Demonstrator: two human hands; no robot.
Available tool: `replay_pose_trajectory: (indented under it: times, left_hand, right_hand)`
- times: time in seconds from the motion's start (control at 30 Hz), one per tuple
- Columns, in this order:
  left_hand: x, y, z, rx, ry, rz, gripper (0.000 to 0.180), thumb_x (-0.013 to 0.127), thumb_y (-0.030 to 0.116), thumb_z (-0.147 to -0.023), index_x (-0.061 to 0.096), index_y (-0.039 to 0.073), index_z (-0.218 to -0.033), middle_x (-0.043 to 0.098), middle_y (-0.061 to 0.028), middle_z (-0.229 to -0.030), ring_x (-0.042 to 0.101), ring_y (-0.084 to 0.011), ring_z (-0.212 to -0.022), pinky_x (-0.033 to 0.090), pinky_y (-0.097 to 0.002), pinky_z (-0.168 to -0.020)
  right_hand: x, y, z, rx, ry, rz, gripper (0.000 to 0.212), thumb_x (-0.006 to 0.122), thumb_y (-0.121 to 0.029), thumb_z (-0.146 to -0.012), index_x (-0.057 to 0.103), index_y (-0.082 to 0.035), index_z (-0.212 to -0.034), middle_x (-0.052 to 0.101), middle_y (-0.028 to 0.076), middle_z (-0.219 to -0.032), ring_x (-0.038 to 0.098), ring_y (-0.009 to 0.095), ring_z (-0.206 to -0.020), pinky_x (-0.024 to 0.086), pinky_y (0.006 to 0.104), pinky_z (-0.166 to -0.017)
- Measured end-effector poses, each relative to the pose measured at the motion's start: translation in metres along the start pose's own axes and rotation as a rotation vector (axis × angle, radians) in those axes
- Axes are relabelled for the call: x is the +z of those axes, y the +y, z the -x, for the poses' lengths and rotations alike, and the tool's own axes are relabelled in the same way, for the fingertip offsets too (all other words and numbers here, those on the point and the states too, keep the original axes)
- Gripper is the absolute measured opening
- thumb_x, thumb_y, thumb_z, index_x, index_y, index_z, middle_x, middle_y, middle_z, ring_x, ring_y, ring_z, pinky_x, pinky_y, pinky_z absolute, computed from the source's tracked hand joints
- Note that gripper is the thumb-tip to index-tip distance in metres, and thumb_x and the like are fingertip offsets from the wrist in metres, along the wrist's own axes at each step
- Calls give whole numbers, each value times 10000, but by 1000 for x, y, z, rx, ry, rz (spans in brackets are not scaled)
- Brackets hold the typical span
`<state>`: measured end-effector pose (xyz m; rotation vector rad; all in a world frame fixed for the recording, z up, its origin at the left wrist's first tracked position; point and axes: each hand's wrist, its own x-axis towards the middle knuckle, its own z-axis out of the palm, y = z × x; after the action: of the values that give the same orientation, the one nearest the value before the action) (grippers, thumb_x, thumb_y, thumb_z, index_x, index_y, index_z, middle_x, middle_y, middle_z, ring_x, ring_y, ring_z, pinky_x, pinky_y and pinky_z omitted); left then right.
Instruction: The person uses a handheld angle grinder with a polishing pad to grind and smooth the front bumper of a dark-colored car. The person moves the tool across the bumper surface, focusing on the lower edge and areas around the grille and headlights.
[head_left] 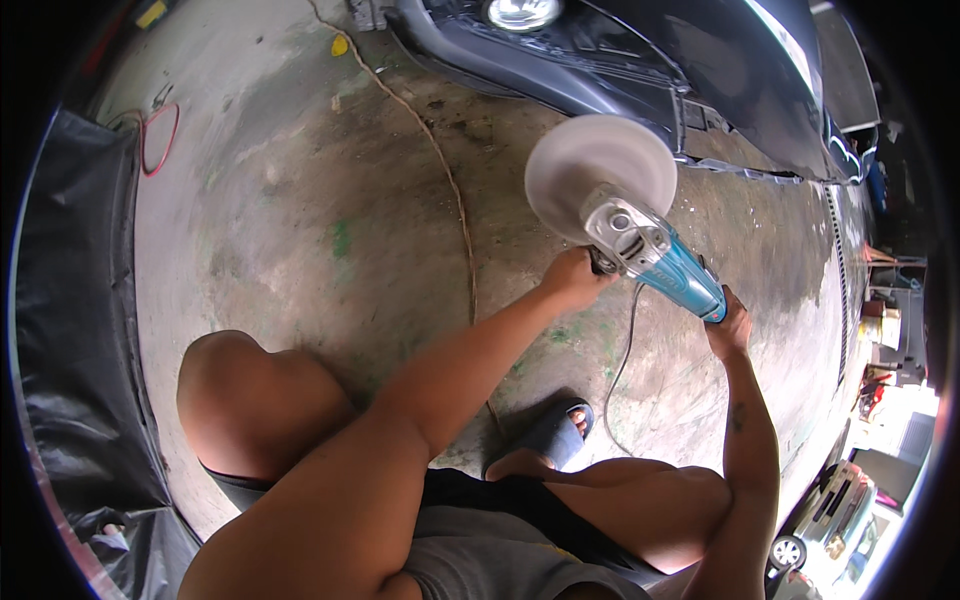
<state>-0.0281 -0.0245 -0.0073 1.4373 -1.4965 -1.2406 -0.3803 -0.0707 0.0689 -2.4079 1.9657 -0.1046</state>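
Observation:
A teal and silver car polisher [680, 280] with a large round white pad [600, 165] is held out in front of me in both hands. My left hand [575, 280] is closed round the side handle by the silver gear head. At the rear end of the teal body, my right hand [732, 325] is wrapped round the grip; its fingers are partly hidden. The pad's face looks blurred. Just beyond it is the dark car bumper [600, 90], and I cannot tell whether the pad touches it.
The polisher's grey cord [625, 375] hangs to the concrete floor near my sandalled foot [560, 435]. A brown cable [447, 170] crosses the floor. Black sheeting [75, 300] lines the left side, near a red hose [145, 150]. Another car [825, 510] stands at lower right.

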Motion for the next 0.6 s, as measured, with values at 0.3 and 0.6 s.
replay_pose_trajectory:
  times: [0.3, 0.6]
  left_hand:
    - [-29, 48, 19, 3, 113, -157, 390, 772, 377, -935, 728, -11, -923, 741, -229, -874, 722, -422, -820, 548, -483, -753]
    - [-171, -17, 53, -144, 451, -300, 526, 925, 403, -758, 746, -86, -831, 727, -278, -791, 735, -424, -772, 558, -495, -729]
  right_hand:
    - [50, 4, 8, -5, -157, -517, 498, 749, -122, -845, 674, -78, -1335, 736, 249, -1217, 706, 408, -1167, 551, 426, -965]
    - [52, -170, -52, -143, -303, -393, 511, 778, -299, -843, 640, -133, -1306, 763, 216, -1064, 708, 457, -1025, 563, 544, -873]
